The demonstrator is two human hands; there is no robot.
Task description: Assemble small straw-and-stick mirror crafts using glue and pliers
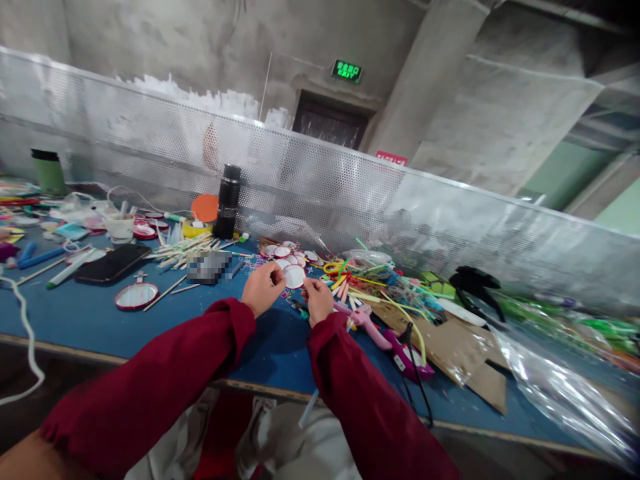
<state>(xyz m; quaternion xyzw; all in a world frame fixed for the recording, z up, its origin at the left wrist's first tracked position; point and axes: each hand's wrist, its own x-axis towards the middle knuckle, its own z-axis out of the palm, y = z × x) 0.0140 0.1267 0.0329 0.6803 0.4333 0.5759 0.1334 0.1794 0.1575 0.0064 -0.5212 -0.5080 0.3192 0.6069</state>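
Observation:
My left hand [263, 288] is closed in a pinch at the left of a small round mirror [294, 277] with a red rim. What its fingertips hold is too small to make out. On the other side, my right hand [318, 300] pinches the mirror's right edge between thumb and fingers. Just behind lies a cluster of similar round pieces [282, 252], with tiny coloured bits scattered around. Below my right hand is a dark-tipped tool [300, 308], partly hidden. Another red-rimmed round mirror [136, 296] with a small tab lies flat to the left.
A pink and purple glue gun [367, 323] and flattened cardboard [450, 347] lie right, beside tangled coloured pipe cleaners [405, 293]. Leftward are wooden sticks [185, 247], a black phone [114, 263], a white cup [120, 229] and a black bottle [229, 203]. A perforated metal screen [310, 180] stands behind.

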